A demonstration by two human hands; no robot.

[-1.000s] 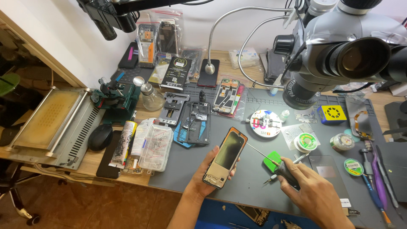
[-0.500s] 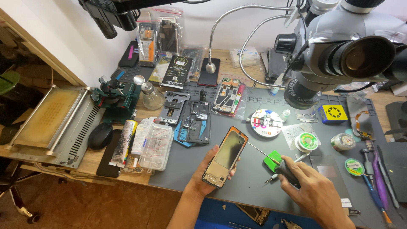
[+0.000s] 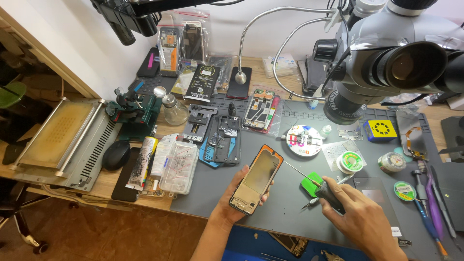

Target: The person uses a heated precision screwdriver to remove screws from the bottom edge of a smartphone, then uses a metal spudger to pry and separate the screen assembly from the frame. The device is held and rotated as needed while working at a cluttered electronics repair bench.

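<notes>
A microscope (image 3: 386, 63) stands over the grey mat (image 3: 290, 212); a computer mouse (image 3: 116, 154), glass bottle (image 3: 174, 110) and solder spool (image 3: 350, 161) lie around.

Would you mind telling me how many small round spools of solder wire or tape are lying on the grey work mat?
3: a green-and-white spool beside the white disc, a pale spool right of it, and a green-ringed spool nearer the right hand. Others may hide under the microscope.

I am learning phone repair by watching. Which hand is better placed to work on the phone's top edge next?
Probably the right hand: its grip holds the thin tool, tip near the phone. The left hand only supports it.
</notes>
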